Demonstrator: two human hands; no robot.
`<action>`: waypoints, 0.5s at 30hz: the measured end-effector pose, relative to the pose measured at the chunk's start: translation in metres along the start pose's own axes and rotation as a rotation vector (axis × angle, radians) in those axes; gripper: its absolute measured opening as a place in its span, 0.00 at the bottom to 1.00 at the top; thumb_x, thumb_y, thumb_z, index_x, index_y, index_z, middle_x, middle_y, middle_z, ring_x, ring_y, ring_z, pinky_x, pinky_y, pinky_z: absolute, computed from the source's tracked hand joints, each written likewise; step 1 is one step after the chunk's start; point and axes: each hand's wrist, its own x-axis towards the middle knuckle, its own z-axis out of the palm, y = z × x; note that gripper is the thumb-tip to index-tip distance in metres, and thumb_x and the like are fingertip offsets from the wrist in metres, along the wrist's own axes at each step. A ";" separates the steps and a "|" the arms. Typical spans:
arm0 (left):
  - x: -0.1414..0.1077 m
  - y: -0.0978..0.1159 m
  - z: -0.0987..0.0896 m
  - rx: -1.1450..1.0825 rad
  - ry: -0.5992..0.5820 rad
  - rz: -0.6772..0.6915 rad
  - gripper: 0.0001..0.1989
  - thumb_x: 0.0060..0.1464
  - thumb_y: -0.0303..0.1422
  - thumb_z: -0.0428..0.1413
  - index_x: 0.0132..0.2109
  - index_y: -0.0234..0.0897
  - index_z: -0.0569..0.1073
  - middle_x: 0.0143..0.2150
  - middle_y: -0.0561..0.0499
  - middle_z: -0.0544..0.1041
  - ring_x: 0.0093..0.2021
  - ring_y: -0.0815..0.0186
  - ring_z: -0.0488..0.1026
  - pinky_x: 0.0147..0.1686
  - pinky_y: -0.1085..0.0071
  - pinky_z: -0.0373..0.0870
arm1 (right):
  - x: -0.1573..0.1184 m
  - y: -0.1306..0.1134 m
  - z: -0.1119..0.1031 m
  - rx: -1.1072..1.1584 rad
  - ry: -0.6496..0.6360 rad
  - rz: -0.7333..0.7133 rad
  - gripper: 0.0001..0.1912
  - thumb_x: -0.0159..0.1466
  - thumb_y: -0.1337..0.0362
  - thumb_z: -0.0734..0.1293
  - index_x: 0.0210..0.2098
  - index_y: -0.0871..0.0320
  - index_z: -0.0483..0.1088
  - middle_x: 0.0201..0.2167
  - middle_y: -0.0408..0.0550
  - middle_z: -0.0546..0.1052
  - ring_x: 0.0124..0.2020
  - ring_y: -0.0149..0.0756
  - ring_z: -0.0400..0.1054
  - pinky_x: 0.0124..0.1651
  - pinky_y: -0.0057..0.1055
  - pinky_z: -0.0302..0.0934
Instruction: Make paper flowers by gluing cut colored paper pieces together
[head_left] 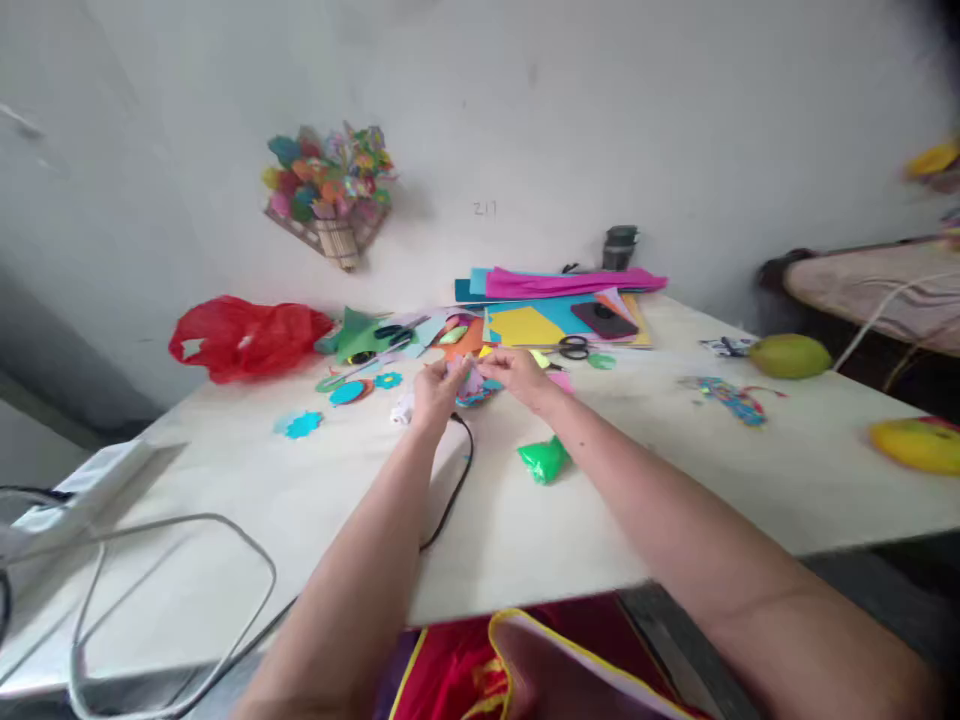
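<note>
Both of my hands meet over the middle of the white table point(337, 510). My left hand point(437, 388) is closed on a small light purple paper piece point(470, 383). Pinched fingers of my right hand point(517, 372) touch the top of the same piece; its details are too small to tell. Just under the hands lies a blue patterned item point(480, 394), partly hidden. A white object point(403, 408) is beside my left hand, and a green plastic packet point(543, 460) lies nearer, below my right wrist.
A red plastic bag point(244, 338), blue paper cutouts point(304, 425), scissors point(574, 347) and coloured sheets point(525, 326) lie around. A black cable point(459, 485) runs under my left forearm. Yellow-green fruit-like objects point(790, 356) sit at the right. A power strip point(90, 485) is at the left.
</note>
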 end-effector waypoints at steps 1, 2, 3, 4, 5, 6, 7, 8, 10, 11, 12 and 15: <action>0.000 0.000 0.000 0.012 0.016 0.009 0.23 0.42 0.50 0.61 0.20 0.36 0.63 0.17 0.57 0.64 0.18 0.75 0.58 0.19 0.76 0.52 | 0.000 0.001 0.000 -0.009 0.000 -0.002 0.13 0.50 0.56 0.67 0.18 0.59 0.68 0.21 0.42 0.70 0.28 0.31 0.62 0.35 0.30 0.57; 0.001 0.000 0.000 0.020 0.030 0.016 0.23 0.41 0.50 0.61 0.20 0.36 0.63 0.16 0.57 0.64 0.18 0.75 0.58 0.18 0.76 0.51 | 0.001 0.002 0.000 -0.014 0.002 -0.005 0.13 0.50 0.56 0.67 0.19 0.59 0.68 0.21 0.42 0.70 0.28 0.31 0.62 0.36 0.30 0.57; 0.001 0.001 0.000 0.025 0.040 0.021 0.23 0.41 0.50 0.61 0.20 0.36 0.63 0.16 0.57 0.63 0.18 0.75 0.57 0.18 0.76 0.51 | 0.001 0.003 0.000 -0.014 0.004 -0.007 0.12 0.50 0.56 0.67 0.19 0.59 0.69 0.22 0.42 0.70 0.28 0.32 0.62 0.36 0.30 0.58; 0.001 0.001 0.000 0.026 0.047 0.023 0.23 0.41 0.50 0.61 0.20 0.36 0.62 0.16 0.57 0.62 0.18 0.75 0.57 0.18 0.76 0.51 | 0.001 0.004 0.000 -0.010 0.008 -0.009 0.12 0.50 0.56 0.67 0.19 0.59 0.69 0.22 0.42 0.71 0.28 0.32 0.63 0.36 0.31 0.58; 0.000 0.002 -0.001 0.027 0.054 0.024 0.24 0.41 0.50 0.61 0.19 0.36 0.62 0.15 0.57 0.62 0.17 0.75 0.57 0.18 0.76 0.51 | 0.001 0.005 0.000 -0.001 0.013 -0.013 0.12 0.51 0.56 0.67 0.20 0.59 0.70 0.23 0.43 0.71 0.29 0.32 0.63 0.37 0.31 0.58; 0.000 0.002 -0.001 0.020 0.054 0.022 0.24 0.42 0.51 0.60 0.19 0.36 0.62 0.15 0.57 0.61 0.17 0.75 0.57 0.18 0.75 0.51 | 0.001 0.005 0.000 0.012 0.020 -0.016 0.12 0.51 0.56 0.67 0.20 0.59 0.70 0.23 0.43 0.72 0.29 0.32 0.64 0.38 0.31 0.59; 0.000 0.003 -0.001 0.009 0.052 0.017 0.25 0.44 0.52 0.59 0.18 0.36 0.62 0.14 0.57 0.61 0.17 0.74 0.57 0.18 0.75 0.52 | 0.001 0.006 0.001 0.026 0.026 -0.015 0.12 0.51 0.56 0.68 0.20 0.59 0.70 0.24 0.44 0.73 0.30 0.33 0.65 0.39 0.32 0.59; 0.000 0.003 -0.002 -0.003 0.045 0.009 0.25 0.45 0.52 0.58 0.18 0.37 0.62 0.14 0.57 0.61 0.17 0.74 0.58 0.18 0.75 0.52 | 0.001 0.006 0.001 0.041 0.031 -0.014 0.12 0.51 0.56 0.68 0.21 0.59 0.71 0.25 0.44 0.73 0.30 0.33 0.65 0.39 0.32 0.60; -0.001 0.004 -0.002 -0.020 0.033 -0.011 0.25 0.45 0.52 0.58 0.18 0.36 0.64 0.14 0.56 0.62 0.16 0.73 0.59 0.18 0.75 0.54 | 0.000 0.006 0.000 0.054 0.028 -0.014 0.11 0.51 0.57 0.68 0.21 0.59 0.71 0.26 0.44 0.74 0.31 0.33 0.66 0.40 0.33 0.60; 0.000 0.003 -0.001 -0.025 0.032 -0.020 0.24 0.44 0.52 0.59 0.19 0.36 0.65 0.14 0.56 0.63 0.17 0.73 0.59 0.18 0.75 0.54 | 0.000 0.007 0.000 0.052 0.022 -0.013 0.11 0.51 0.57 0.68 0.21 0.59 0.71 0.26 0.44 0.74 0.31 0.33 0.66 0.39 0.33 0.60; 0.000 0.003 -0.001 -0.030 0.030 -0.031 0.23 0.42 0.51 0.60 0.20 0.35 0.67 0.15 0.56 0.64 0.17 0.73 0.59 0.18 0.75 0.55 | 0.000 0.007 0.000 0.048 0.014 -0.011 0.10 0.51 0.58 0.68 0.21 0.59 0.71 0.25 0.44 0.74 0.30 0.33 0.66 0.39 0.32 0.60; 0.001 0.000 0.002 -0.034 0.037 -0.053 0.22 0.39 0.49 0.63 0.22 0.33 0.69 0.17 0.55 0.67 0.18 0.73 0.61 0.19 0.75 0.57 | -0.001 0.005 0.001 0.029 0.003 0.002 0.10 0.51 0.58 0.67 0.22 0.59 0.71 0.24 0.43 0.72 0.29 0.32 0.64 0.37 0.31 0.59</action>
